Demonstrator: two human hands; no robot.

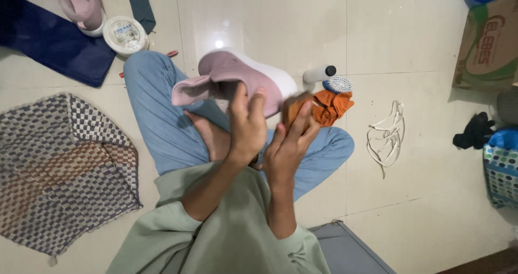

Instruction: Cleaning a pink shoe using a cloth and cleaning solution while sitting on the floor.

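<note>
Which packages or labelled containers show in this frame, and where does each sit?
Cardboard box: top right corner on the floor, brown with green and orange print.
Round tub: top left beside a pink shoe, white lid with a pale printed label.
No screens or signs.

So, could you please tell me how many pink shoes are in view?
2. One pink shoe is held up by the left hand, with the right hand pressing an orange cloth beside it. The other shoe lies on the floor, top left, partly cropped.

Mauve shoe (237,74), orange cloth (329,105), blue jeans (162,117), checked mat (65,166)
</note>
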